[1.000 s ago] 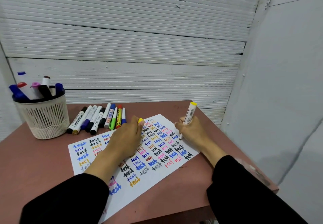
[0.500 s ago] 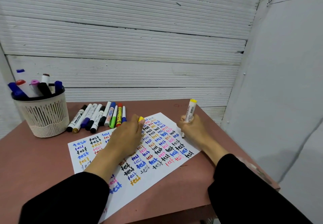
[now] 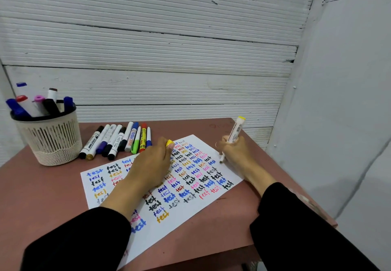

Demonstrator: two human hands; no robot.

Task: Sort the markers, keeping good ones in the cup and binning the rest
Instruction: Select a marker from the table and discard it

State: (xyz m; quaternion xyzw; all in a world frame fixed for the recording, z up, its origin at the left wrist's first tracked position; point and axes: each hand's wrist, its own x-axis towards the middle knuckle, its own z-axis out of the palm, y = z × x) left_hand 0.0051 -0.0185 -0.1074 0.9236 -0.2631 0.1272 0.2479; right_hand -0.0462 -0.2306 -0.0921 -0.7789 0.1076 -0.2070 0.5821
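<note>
A brown table (image 3: pixel 38 196) is seen against a white ribbed wall (image 3: pixel 148 38). On the table a white sheet of paper (image 3: pixel 190 211) is laid, filled with the word "test" in many colours. At about 10 o'clock from the sheet a beige mesh cup (image 3: pixel 50 141) is placed, and several capped markers are stood in it. Between the cup and the sheet, at about 11 o'clock, a row of markers (image 3: pixel 118 141) is laid flat on the table, side by side. The left hand (image 3: pixel 150 165) is rested on the paper, and a yellow cap (image 3: pixel 169 143) is pinched by its curled fingers. At 2 o'clock of the sheet the right hand (image 3: pixel 234 154) is closed around a yellow marker (image 3: pixel 233 135), which is held nearly upright, with the tip down at the edge of the paper. Black sleeves (image 3: pixel 306 239) are worn on both arms.
</note>
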